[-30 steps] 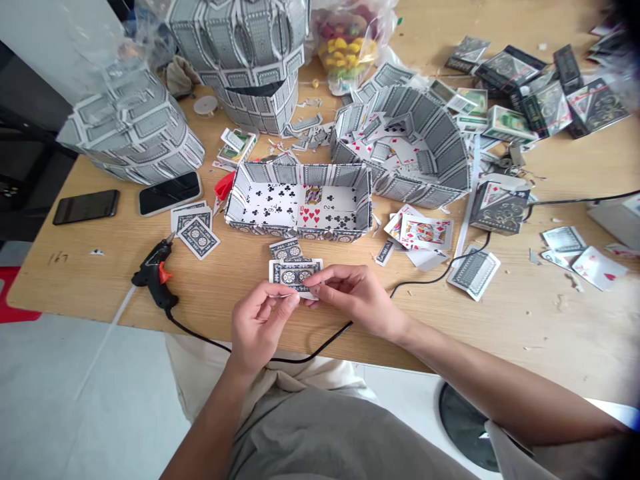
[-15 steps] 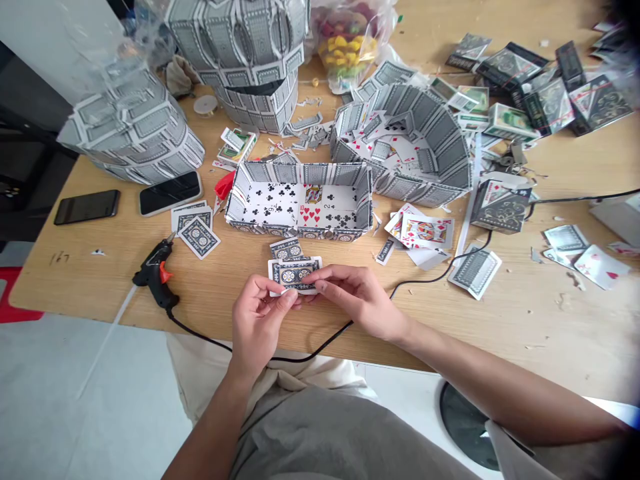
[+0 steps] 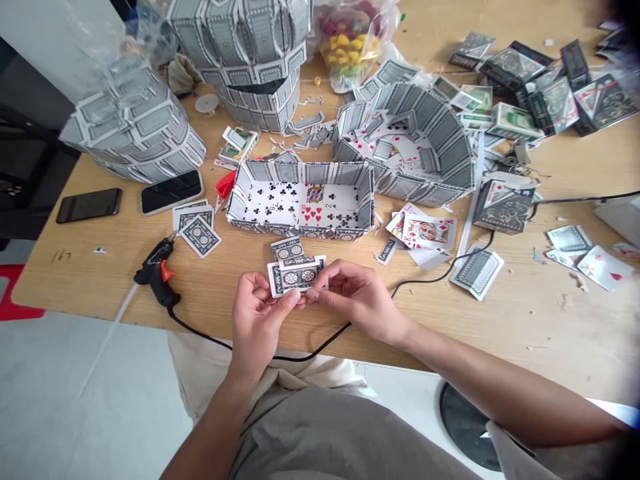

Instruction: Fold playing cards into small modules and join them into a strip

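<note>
A dark-blue patterned playing card [image 3: 300, 275] with a white border is held face down between my two hands near the table's front edge. My left hand [image 3: 263, 310] pinches its lower left part, thumb on top. At its right end, my right hand [image 3: 353, 297] grips the edge between thumb and fingers. Just beyond lies another blue-backed card piece [image 3: 289, 249], partly covered. Farther on stands an open rectangular box [image 3: 300, 231] made of playing cards, with card faces lining its floor.
A black glue gun [image 3: 159, 273] lies at left, its cord [image 3: 330, 343] running behind my hands. Loose cards [image 3: 200, 235] and two phones [image 3: 171, 192] are near it. A rounded card tray [image 3: 435, 190] and card-covered bags [image 3: 140, 127] stand behind; card boxes [image 3: 550, 107] are piled back right.
The held card has turned slightly, its right end now higher. My right fingers have moved off its middle to its right end.
</note>
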`<state>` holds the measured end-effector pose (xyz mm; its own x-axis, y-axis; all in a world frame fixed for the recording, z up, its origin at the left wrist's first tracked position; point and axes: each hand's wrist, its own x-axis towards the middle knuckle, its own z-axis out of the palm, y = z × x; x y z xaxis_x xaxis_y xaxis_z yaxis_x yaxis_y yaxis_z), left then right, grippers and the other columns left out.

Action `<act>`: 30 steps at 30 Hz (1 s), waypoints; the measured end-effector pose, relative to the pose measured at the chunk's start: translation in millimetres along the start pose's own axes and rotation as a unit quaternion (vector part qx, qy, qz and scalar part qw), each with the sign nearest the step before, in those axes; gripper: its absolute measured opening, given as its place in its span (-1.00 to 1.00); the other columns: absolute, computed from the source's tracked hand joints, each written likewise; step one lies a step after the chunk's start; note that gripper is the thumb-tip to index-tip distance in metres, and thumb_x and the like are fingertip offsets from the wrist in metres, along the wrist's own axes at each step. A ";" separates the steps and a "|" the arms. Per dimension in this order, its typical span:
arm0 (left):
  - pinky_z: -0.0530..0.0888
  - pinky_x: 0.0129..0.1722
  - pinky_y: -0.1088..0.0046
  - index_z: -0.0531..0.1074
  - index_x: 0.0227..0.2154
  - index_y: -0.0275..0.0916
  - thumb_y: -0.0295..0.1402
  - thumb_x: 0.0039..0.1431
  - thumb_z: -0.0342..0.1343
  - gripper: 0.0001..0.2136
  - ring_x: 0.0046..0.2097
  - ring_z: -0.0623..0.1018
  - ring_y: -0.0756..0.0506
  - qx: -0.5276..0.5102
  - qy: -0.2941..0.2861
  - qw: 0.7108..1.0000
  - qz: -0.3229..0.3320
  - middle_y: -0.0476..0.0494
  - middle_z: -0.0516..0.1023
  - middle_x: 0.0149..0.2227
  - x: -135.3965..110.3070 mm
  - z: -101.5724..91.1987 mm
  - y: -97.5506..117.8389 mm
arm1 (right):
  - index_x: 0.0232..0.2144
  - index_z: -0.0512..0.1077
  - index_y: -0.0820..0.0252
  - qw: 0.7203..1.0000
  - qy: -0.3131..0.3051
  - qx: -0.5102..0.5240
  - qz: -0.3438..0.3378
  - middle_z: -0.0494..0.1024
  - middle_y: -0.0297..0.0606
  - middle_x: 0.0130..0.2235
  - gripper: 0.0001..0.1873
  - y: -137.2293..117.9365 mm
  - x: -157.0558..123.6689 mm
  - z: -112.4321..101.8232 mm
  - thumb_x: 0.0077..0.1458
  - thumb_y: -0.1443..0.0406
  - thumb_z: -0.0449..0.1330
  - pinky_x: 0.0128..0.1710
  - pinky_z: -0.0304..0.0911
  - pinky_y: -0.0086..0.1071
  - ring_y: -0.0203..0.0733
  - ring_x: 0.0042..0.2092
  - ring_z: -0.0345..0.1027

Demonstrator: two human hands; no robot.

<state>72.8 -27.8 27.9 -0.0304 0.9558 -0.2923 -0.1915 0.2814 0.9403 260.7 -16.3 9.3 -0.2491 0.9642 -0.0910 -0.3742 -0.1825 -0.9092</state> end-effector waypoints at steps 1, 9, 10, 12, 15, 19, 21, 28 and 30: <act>0.71 -0.19 0.37 0.28 -0.19 -0.18 -0.37 0.16 0.48 -0.59 -0.29 0.76 -0.10 0.000 0.001 1.000 -0.007 -0.11 0.77 -0.21 0.2 -0.4 -0.9 | -0.30 0.57 0.18 1.000 0.001 0.003 -0.002 0.65 -0.29 -0.32 -0.80 -0.3 0.2 0.0 0.16 0.26 0.52 -0.18 0.48 -0.35 -0.24 -0.25 0.58; 0.70 -0.11 0.33 0.41 0.01 -0.22 -0.33 0.24 0.44 -0.62 -0.20 0.77 -0.11 -0.009 -0.022 0.999 -0.038 -0.19 0.77 -0.12 1.3 -4.6 -1.8 | -0.33 0.49 0.17 1.000 0.008 0.003 0.008 0.58 -0.32 -0.37 -0.70 -0.9 3.5 -1.6 0.16 0.17 0.51 -0.24 0.45 -0.33 -0.24 -0.32 0.50; 0.69 -0.11 0.34 0.42 0.03 -0.21 -0.32 0.25 0.42 -0.62 -0.17 0.76 -0.12 -0.012 -0.032 0.999 -0.040 -0.20 0.77 -0.09 1.6 -4.6 -1.3 | -0.33 0.49 0.17 1.000 0.014 -0.012 0.003 0.57 -0.32 -0.37 -0.70 -0.6 3.5 -2.0 0.17 0.16 0.51 -0.25 0.45 -0.34 -0.24 -0.31 0.49; 0.69 -0.16 0.37 0.46 0.05 -0.20 -0.30 0.24 0.42 -0.61 -0.10 0.74 -0.15 -0.008 -0.054 0.998 -0.043 -0.23 0.74 -0.01 2.2 -4.0 -0.9 | -0.31 0.49 0.15 0.998 0.021 -0.058 -0.019 0.57 -0.31 -0.35 -0.73 0.6 2.4 -3.4 0.20 0.16 0.48 -0.27 0.43 -0.35 -0.23 -0.30 0.48; 0.67 -0.28 0.40 0.57 -0.01 -0.24 -0.25 0.17 0.46 -0.62 -0.06 0.73 -0.22 0.035 -0.072 0.996 -0.050 -0.28 0.73 0.01 2.1 -1.9 -1.7 | -0.26 0.48 0.13 0.982 0.009 -0.170 -0.079 0.60 -0.26 -0.30 -0.84 3.1 -2.4 -6.9 0.32 0.21 0.36 -0.26 0.42 -0.34 -0.21 -0.27 0.50; 0.69 -0.27 0.36 0.65 -0.18 -0.27 -0.22 0.14 0.48 -0.73 -0.20 0.73 -0.19 0.094 -0.043 0.995 -0.017 -0.21 0.77 -0.19 0.0 -0.9 -0.8 | -0.24 0.38 0.07 0.938 0.002 -0.296 -0.180 0.66 -0.25 -0.25 -0.86 3.8 -9.9 -10.3 0.36 0.31 0.30 -0.28 0.39 -0.36 -0.21 -0.27 0.54; 0.70 -0.22 0.34 0.66 -0.27 -0.23 -0.25 0.12 0.48 -0.79 -0.25 0.73 -0.16 0.112 -0.034 0.993 0.023 -0.13 0.76 -0.28 -0.9 -2.0 1.2 | -0.27 0.26 0.03 0.936 0.005 -0.296 -0.190 0.68 -0.24 -0.22 -0.74 2.9 -12.5 -10.0 0.36 0.32 0.31 -0.28 0.40 -0.36 -0.20 -0.24 0.59; 0.67 -0.18 0.39 0.67 -0.27 -0.18 -0.32 0.15 0.47 -0.86 -0.25 0.71 -0.13 0.160 -0.048 0.982 0.094 -0.07 0.74 -0.28 -1.0 -8.6 0.1 | -0.25 0.18 0.00 0.956 0.036 -0.262 -0.125 0.62 -0.19 -0.21 -0.63 8.3 -17.0 -9.5 0.33 0.14 0.35 -0.24 0.47 -0.29 -0.14 -0.20 0.59; 0.67 -0.20 0.39 0.67 -0.26 -0.18 -0.31 0.15 0.47 -0.85 -0.25 0.71 -0.13 0.169 -0.044 0.980 0.094 -0.07 0.74 -0.28 -1.1 -10.1 -1.8 | -0.24 0.22 0.00 0.962 0.046 -0.251 -0.101 0.60 -0.20 -0.21 -0.58 10.9 -17.7 -11.0 0.25 0.08 0.43 -0.21 0.48 -0.28 -0.13 -0.19 0.57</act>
<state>63.3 -30.1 24.8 0.0543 0.9929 -0.1060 0.1459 0.0971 0.9845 270.8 -33.2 -3.4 -0.1274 0.9875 0.0931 0.0773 0.1035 -0.9916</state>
